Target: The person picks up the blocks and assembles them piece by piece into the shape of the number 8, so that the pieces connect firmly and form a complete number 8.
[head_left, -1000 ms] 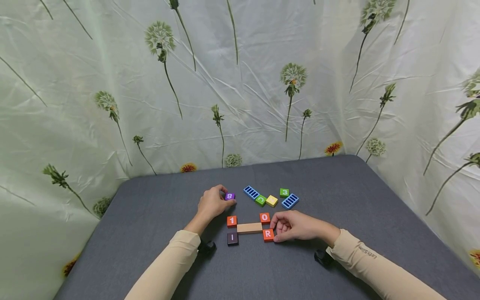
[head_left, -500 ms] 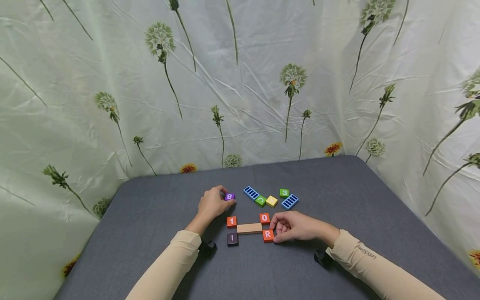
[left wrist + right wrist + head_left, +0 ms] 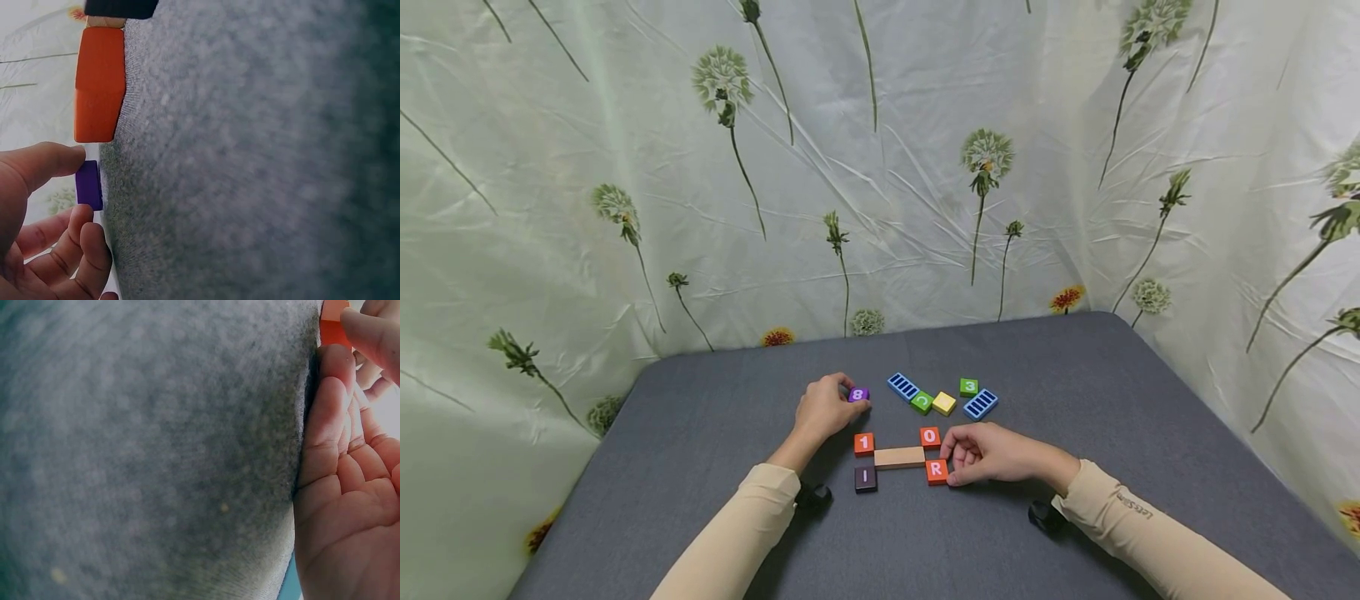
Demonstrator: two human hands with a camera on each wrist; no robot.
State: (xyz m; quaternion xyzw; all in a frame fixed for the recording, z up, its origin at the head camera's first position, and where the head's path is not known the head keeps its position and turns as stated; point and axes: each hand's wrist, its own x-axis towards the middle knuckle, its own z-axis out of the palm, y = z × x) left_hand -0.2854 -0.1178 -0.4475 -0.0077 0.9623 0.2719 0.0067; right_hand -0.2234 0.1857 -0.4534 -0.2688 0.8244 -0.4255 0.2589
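My left hand (image 3: 826, 408) pinches a purple tile (image 3: 858, 395) marked 8 between thumb and fingers; the left wrist view shows the tile's side (image 3: 88, 185) between the thumb and fingertips. My right hand (image 3: 988, 452) rests on the table with its fingers loosely curled, the thumb touching the right edge of a red R tile (image 3: 936, 472). In the right wrist view, an orange-red block (image 3: 335, 323) shows at the thumb tip. A plain wooden bar (image 3: 899, 457) lies flat among the R tile, a red 0 tile (image 3: 930, 437), a red 1 tile (image 3: 864, 443) and a dark I tile (image 3: 865, 478).
Farther back lie a slotted blue piece (image 3: 903, 386), a green C tile (image 3: 922, 402), a yellow tile (image 3: 943, 403), a green 3 tile (image 3: 968, 387) and another slotted blue piece (image 3: 981, 404). The grey tabletop (image 3: 700, 433) meets a dandelion-print curtain (image 3: 910, 208) at the back.
My left hand and the purple tile have shifted very slightly left and nearer. The right hand and the other pieces stay as they were.
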